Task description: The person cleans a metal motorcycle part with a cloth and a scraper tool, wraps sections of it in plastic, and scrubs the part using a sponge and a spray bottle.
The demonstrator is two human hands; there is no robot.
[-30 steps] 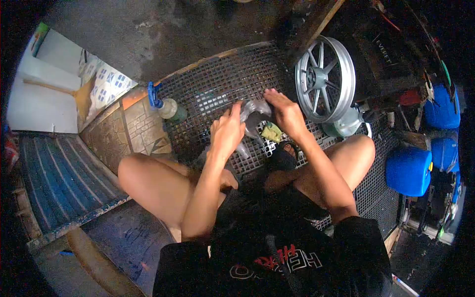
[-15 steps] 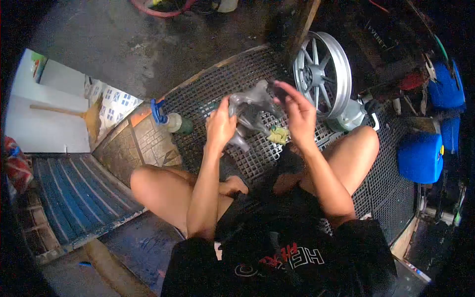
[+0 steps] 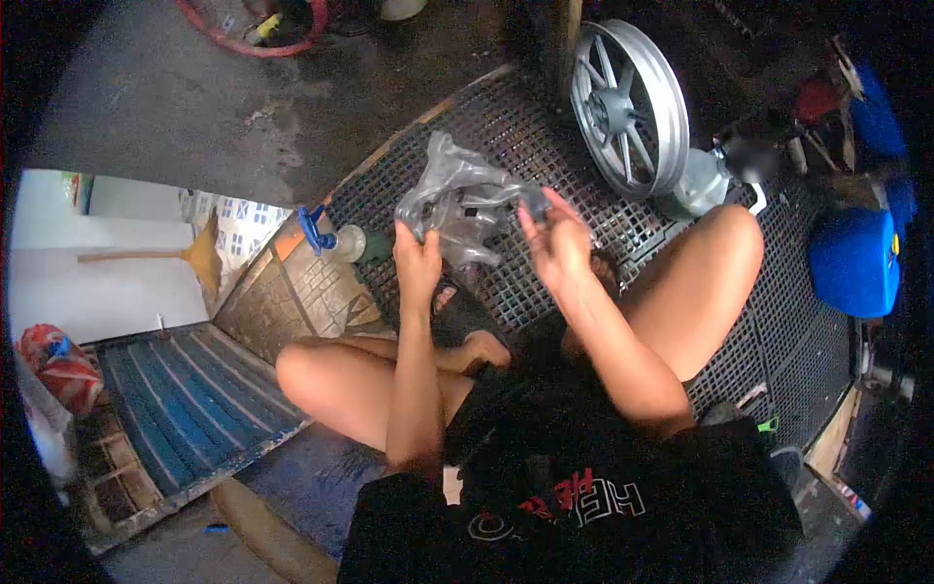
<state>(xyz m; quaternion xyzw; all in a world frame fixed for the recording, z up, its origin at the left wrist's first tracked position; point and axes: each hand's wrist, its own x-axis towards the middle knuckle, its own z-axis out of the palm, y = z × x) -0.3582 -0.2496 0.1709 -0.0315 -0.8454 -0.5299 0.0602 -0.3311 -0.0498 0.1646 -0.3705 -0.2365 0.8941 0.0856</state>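
Observation:
A grey, branching cast metal part (image 3: pixel 452 180) is held up over the black grid mat (image 3: pixel 525 310). My left hand (image 3: pixel 418 261) is closed on its lower left side, thumb toward me. At the part's right end, my right hand (image 3: pixel 561 243) has its fingers closed around a darker grey tip (image 3: pixel 532 200). Whether that tip is a separate piece I cannot tell. Several stubby arms stick out from the part toward the mat. My bare legs are folded on both sides below it.
A silver spoked wheel rim (image 3: pixel 671 107) stands at the upper right, beside a clear plastic jug (image 3: pixel 702 185). Blue jerrycans (image 3: pixel 854 263) stand far right. A bottle with a blue spray-type top (image 3: pixel 316 231) is at left, near a broom (image 3: pixel 199 255) and a striped blue mat (image 3: pixel 185 399).
The metal part has turned and moved slightly left, with both hands still at it. My right hand has come lower. A yellow-green cloth on the mat is no longer visible. The view has shifted.

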